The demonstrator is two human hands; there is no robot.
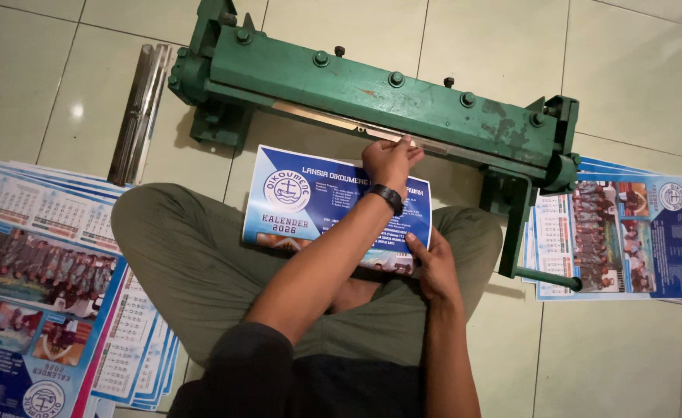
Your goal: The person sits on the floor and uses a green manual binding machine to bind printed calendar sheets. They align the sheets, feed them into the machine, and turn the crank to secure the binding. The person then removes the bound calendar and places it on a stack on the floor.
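Calendar sheet [310,197], blue with a round emblem, lies across the person's lap with its top edge at the green metal press [403,101]; a calendar stack [47,271] sits far left on the tiled floor [627,356]; the left hand [391,159] pinches a thin metal strip [333,120] at the press slot; the right hand [434,267] presses the sheet's lower corner, fingers closed on it; another stack [627,232] lies right.

Calendar sheet [310,197] on lap, before the press [372,93] — stacks [47,286] lie left and right.
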